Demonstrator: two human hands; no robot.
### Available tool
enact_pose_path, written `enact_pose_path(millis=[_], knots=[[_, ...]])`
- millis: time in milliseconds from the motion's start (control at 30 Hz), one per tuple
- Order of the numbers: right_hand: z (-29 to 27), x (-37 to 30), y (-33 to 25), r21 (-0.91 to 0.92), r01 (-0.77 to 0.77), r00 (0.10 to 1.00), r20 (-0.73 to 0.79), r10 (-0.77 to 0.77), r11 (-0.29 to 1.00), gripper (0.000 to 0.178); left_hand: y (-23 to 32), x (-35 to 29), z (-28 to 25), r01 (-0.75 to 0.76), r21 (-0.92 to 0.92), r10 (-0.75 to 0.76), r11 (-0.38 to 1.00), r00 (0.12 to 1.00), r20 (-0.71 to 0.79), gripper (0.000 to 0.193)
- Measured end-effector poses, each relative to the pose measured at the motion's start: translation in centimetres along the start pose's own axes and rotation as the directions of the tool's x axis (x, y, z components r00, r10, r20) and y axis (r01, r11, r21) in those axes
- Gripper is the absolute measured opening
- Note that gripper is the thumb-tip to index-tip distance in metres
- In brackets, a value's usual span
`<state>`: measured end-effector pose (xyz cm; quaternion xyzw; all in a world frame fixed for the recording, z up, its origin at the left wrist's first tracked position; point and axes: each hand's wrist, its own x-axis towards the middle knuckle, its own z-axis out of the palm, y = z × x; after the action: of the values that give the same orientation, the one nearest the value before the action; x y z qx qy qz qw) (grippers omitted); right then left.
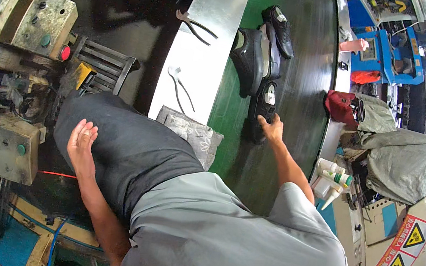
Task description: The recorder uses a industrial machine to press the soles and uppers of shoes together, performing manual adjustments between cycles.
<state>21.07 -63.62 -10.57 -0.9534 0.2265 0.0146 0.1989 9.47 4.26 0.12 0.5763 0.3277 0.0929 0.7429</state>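
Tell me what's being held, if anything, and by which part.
The right hand is on the nearest black shoe, toward its toe end; whether it grips or only touches cannot be told. The left hand holds nothing.

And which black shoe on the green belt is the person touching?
The black shoe nearest the grey shirt: the bare right hand is on it; the other shoes lie farther off.
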Motion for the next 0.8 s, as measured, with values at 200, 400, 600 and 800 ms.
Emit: enact_pose_path(millis=[200, 400, 600, 800], knots=[[4.7, 1.7, -6.8, 0.223, -0.197, 0.971, -0.093, 0.222, 0.955, 0.085, -1.1, -0.7, -1.7, 0.055, 0.039, -0.051, 0.998, 0.995, -0.083, 0.041], [-0.8, 1.6, -4.4, 0.758, -0.408, 0.912, 0.359, 0.198, 0.509, 0.070, -0.3, 0.3, 2.4, 0.024, 0.036, -0.026, 0.999, 0.998, 0.049, 0.040], [-6.7, -3.5, -15.3, 0.805, -0.590, 0.804, 0.593, -0.053, 0.060, 0.062, 2.0, -1.0, 9.6, 0.035, -0.074, 0.001, 0.997, 0.897, 0.443, 0.060], [-7.6, -13.2, -35.2, 0.844, -0.483, 0.619, 0.518, -0.590, 0.233, 0.126, 4.3, -2.2, 16.0, 0.073, -0.357, 0.204, 0.931, 0.707, 0.677, 0.094]])
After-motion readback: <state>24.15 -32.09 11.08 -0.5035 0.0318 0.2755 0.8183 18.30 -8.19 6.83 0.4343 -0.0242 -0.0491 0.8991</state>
